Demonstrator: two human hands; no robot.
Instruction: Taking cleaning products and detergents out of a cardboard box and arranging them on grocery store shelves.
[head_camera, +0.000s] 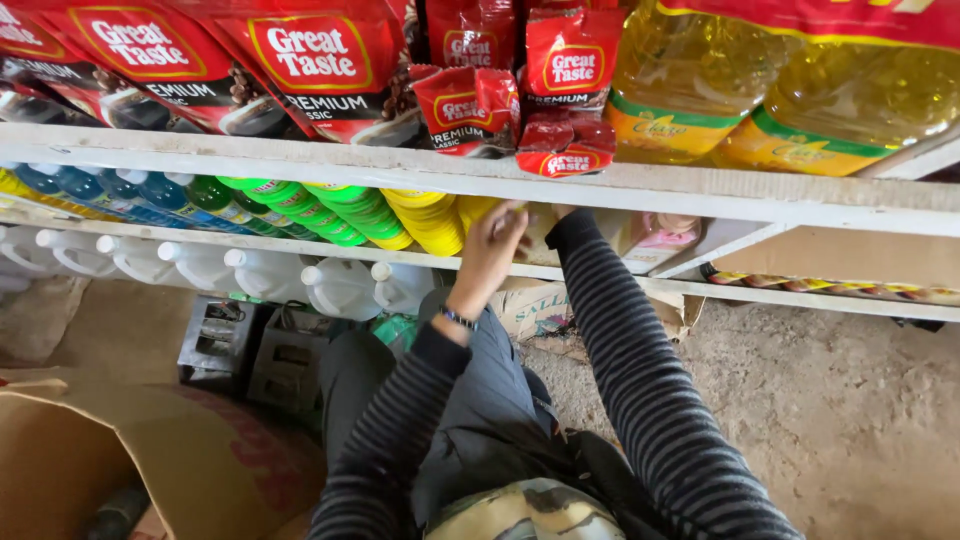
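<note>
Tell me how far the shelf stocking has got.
Looks done: the yellow bottles, green bottles and blue bottles lie in full rows on the middle shelf. In hand: the left hand and right hand reach into the gap beside the yellow bottles; what they grip is hidden. Left: that shelf space to the right looks only partly filled, and an open cardboard box sits nearby.

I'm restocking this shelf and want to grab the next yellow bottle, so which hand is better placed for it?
Left, probably. The left hand shows at the shelf edge right beside the yellow bottles. The right hand is almost wholly hidden under the white shelf board, farther from them, toward the pink packet.
</note>
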